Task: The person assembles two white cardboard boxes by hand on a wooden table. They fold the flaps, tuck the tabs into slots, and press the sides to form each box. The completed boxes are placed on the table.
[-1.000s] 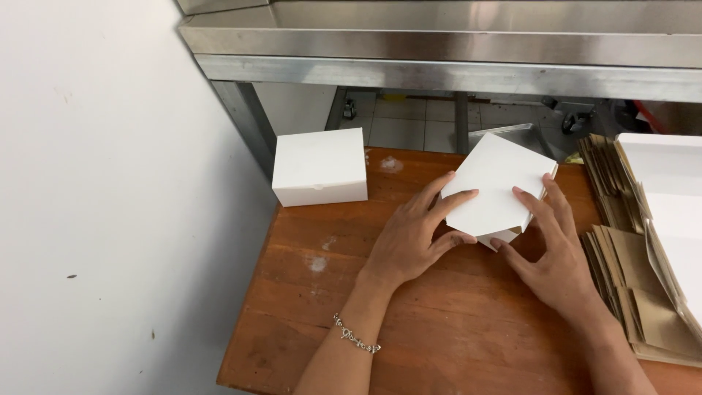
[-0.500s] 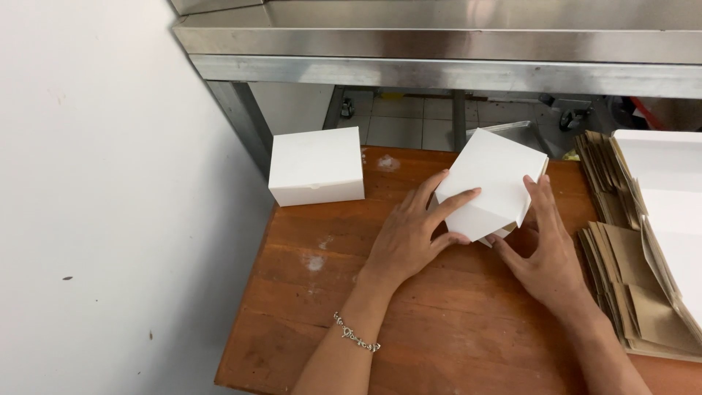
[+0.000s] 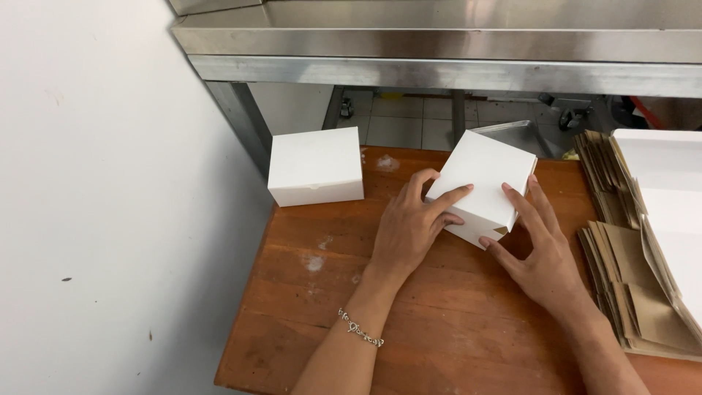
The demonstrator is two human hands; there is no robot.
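Hands pressed 1 tilted white box (image 3: pixel 484 183) on the wooden tabletop (image 3: pixel 453 329): left hand (image 3: pixel 409 230) and right hand (image 3: pixel 545 256) clamped its sides.

Matt white card box (image 3: pixel 482 186) (smooth) on scuffed wooden table (image 3: pixel 453 322).

Closed white box (image 3: pixel 316 175): square, plain, far left on wooden table, near wall. Second white box (image 3: pixel 482 189): tilted, mid-table, brown inside showing at open near corner, held between both hands. Flat brown-and-white carton blanks (image 3: pixel 643 292): fanned stack along right edge. White flat sheets (image 3: pixel 665 183) on top of stack.
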